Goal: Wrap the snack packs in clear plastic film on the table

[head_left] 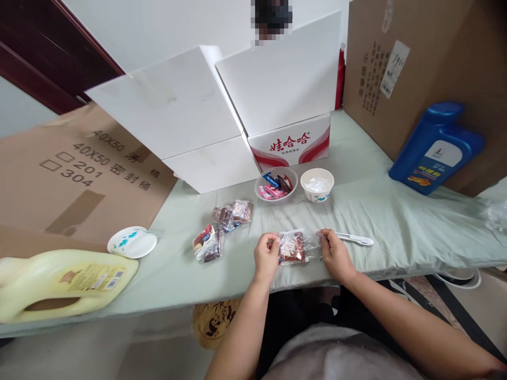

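A clear plastic packet with a brown-and-white snack inside (pixel 292 247) is stretched between my two hands just above the cloth-covered table. My left hand (pixel 266 256) pinches its left edge between thumb and fingers. On the other side my right hand (pixel 336 256) is closed on the loose clear film at the right end. A white utility knife (pixel 358 239) lies just beyond my right hand. To the left are more clear-wrapped snack packets (pixel 233 214), with a red, white and blue one (pixel 206 243) nearer me.
Farther back stand a clear bowl (pixel 257 192) of small wrapped sweets and a paper bowl (pixel 317 197) holding clear plastic. Another paper bowl (pixel 119 240) lies tipped near a yellow jug (pixel 75 279). White boxes (pixel 277 79), a blue bottle (pixel 435 153) and brown cartons (pixel 396 121) border the table.
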Demonstrator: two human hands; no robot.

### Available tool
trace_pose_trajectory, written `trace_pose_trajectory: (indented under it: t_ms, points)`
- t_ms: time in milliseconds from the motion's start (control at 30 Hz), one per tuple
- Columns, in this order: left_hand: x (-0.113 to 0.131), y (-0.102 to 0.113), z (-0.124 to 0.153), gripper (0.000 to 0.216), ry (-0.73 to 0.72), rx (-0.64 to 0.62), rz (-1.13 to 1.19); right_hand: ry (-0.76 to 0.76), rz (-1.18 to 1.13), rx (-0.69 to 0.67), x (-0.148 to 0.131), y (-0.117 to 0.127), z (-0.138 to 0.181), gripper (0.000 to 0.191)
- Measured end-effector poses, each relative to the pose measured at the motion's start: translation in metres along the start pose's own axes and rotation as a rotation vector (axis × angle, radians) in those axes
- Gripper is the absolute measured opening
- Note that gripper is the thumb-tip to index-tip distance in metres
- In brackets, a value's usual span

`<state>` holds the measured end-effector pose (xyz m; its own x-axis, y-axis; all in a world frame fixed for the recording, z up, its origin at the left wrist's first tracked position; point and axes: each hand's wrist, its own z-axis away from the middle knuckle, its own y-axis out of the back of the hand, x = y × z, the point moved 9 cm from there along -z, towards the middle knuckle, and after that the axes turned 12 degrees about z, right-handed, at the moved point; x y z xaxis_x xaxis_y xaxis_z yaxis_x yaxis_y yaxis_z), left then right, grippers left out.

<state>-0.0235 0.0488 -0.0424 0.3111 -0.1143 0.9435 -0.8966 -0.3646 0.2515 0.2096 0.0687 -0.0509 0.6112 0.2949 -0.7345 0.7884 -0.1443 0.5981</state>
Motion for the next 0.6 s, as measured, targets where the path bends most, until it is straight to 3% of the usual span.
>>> trace_pose_trajectory:
  t_ms: [100, 300, 367, 467, 533, 600]
  points:
    - [-0.008, 0.017, -0.001, 0.023, 0.092, 0.123, 0.172, -0.016, -0.055, 0.041, 0.003, 0.004, -0.001, 0.017]
    - [0.000, -0.006, 0.004, 0.028, 0.078, -0.098, 0.148, 0.010, -0.016, -0.049, -0.002, -0.006, -0.002, 0.017]
    - [-0.008, -0.001, 0.004, 0.027, 0.129, -0.023, 0.320, 0.009, -0.025, -0.033, -0.001, -0.004, -0.001, 0.017]
    - [-0.023, 0.025, 0.001, 0.032, 0.214, 0.199, 0.634, -0.010, -0.065, 0.046, 0.003, 0.004, 0.000, 0.018]
    - [-0.021, 0.042, -0.001, 0.035, 0.185, 0.281, 0.686, -0.015, -0.086, 0.072, 0.004, 0.007, 0.000, 0.017]
    - [-0.011, 0.047, -0.002, 0.032, 0.133, 0.257, 0.596, -0.007, -0.089, 0.049, 0.003, 0.004, 0.000, 0.017]
